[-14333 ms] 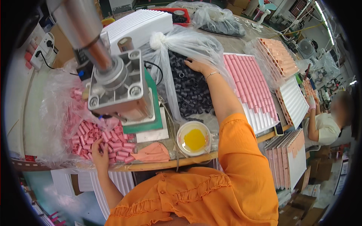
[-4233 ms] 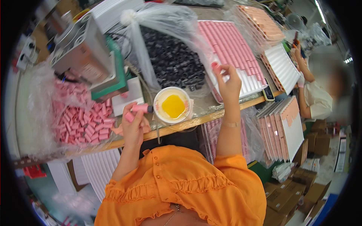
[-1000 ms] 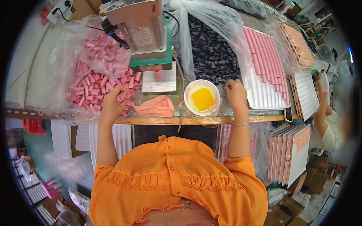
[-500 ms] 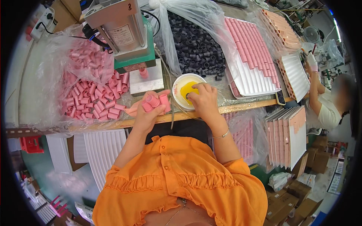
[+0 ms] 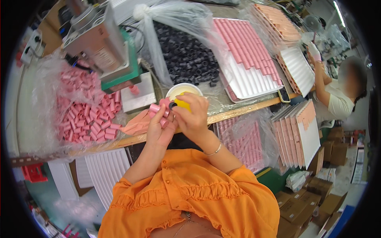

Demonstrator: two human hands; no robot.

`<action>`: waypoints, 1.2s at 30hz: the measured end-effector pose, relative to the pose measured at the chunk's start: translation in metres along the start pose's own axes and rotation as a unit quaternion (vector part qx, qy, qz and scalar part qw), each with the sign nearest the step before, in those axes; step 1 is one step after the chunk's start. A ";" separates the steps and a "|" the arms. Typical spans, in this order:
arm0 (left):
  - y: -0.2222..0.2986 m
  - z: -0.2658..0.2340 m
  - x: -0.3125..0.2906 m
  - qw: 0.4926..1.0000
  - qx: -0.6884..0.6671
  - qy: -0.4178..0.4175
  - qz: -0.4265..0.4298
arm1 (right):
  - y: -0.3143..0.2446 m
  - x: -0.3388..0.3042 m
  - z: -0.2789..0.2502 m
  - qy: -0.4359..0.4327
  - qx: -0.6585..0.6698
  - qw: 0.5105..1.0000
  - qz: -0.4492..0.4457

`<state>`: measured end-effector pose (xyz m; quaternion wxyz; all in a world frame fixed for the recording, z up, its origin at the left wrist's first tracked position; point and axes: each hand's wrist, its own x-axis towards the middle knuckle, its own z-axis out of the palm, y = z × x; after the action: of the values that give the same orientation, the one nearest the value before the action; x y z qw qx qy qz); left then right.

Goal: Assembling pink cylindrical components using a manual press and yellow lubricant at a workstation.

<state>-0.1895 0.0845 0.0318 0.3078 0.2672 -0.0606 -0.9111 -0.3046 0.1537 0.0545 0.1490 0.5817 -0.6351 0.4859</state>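
Observation:
My left hand (image 5: 162, 133) is closed round several short pink tubes (image 5: 154, 108) above the table's front edge. Pinched in the fingers of my right hand (image 5: 193, 116) is a small black ring (image 5: 172, 105), held at the end of one pink tube; whether it sits inside cannot be made out. Just behind my right hand stands a white bowl (image 5: 173, 92) with a yellow sponge-like piece (image 5: 183, 104) in it, partly hidden by the fingers. To the left, a press with a green frame (image 5: 129, 71) has a pink tube (image 5: 135, 90) upright on its metal block (image 5: 147, 99).
Loose pink tubes (image 5: 85, 121) lie piled at the left on plastic. A clear bag of black rings (image 5: 186, 51) is behind the bowl. Right of it, a white ridged tray (image 5: 254, 85) carries rows of pink tubes, near a phone (image 5: 283, 95). A co-worker (image 5: 341, 93) is at far right.
My right hand has moved left from the bowl to my left hand, bringing the black ring to a pink tube. The whole view has shifted as well.

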 end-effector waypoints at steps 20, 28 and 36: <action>0.016 0.021 0.005 0.958 0.183 -0.001 0.221 | 0.236 0.069 -0.077 -0.054 -0.436 0.848 0.295; 0.036 0.003 -0.001 0.846 0.340 0.003 0.411 | 0.029 0.039 -0.031 -0.147 0.108 0.963 0.200; 0.064 -0.015 -0.015 0.780 0.396 0.028 0.483 | -0.017 0.035 0.037 -0.230 0.119 0.963 0.078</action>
<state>-0.1375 0.0423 0.0432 0.5762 0.3268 -0.5285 -0.5309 -0.2852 0.1061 0.0703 -0.1098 0.6401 -0.6331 0.4213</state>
